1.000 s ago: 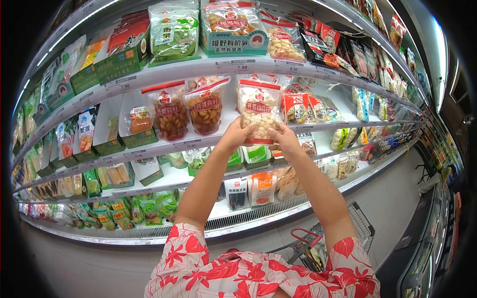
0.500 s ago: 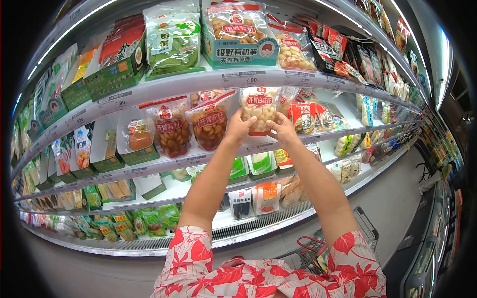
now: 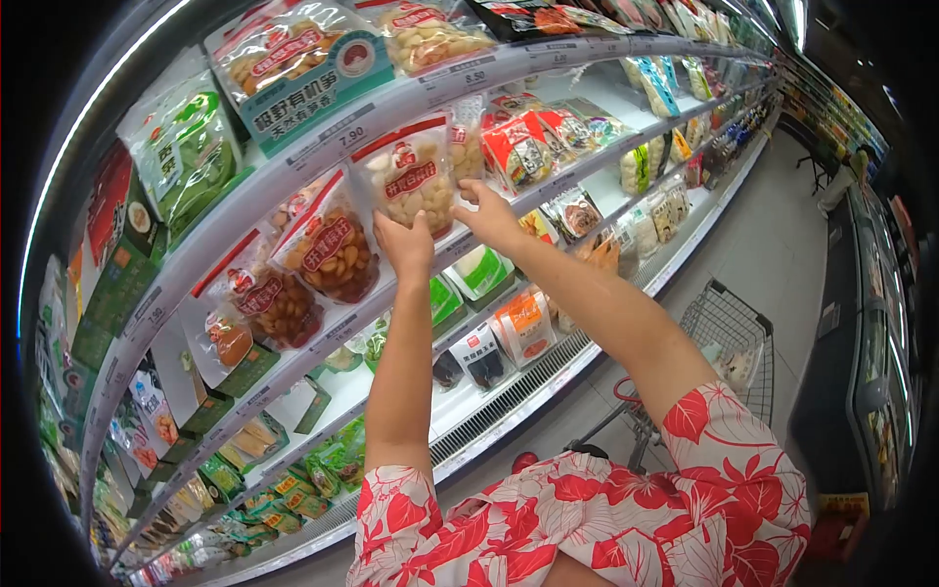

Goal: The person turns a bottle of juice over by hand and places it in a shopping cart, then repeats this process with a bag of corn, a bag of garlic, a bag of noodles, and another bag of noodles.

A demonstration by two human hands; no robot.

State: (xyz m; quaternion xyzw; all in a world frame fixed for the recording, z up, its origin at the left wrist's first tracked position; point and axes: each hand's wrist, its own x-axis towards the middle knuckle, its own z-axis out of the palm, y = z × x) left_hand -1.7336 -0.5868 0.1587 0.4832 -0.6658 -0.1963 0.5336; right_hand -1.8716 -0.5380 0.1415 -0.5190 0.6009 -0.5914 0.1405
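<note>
A clear pouch of pale peeled garlic cloves (image 3: 407, 186) with a red top band and red label stands slightly tilted on the middle shelf. My left hand (image 3: 405, 245) grips its lower left corner, the thumb on the front; some fingers are hidden. At the lower right side of the pouch, my right hand (image 3: 486, 217) has its thumb and forefinger spread, with nothing between them. To the left are two pouches of brown garlic cloves, a nearer one (image 3: 328, 249) and a farther one (image 3: 264, 293). Behind my right hand's fingertips stands another pale garlic pouch (image 3: 467, 147).
Price rails (image 3: 440, 88) edge the shelves. A teal display box (image 3: 318, 83) is on the shelf above, and red-and-white packets (image 3: 518, 152) lie to the right. Below are bagged goods (image 3: 523, 323). A wire shopping cart (image 3: 729, 328) stands behind on the right.
The view has tilted and swung right. The pale garlic pouch, held in both hands before, now rests among the others on the shelf; my right hand has come away from its front with fingers apart.
</note>
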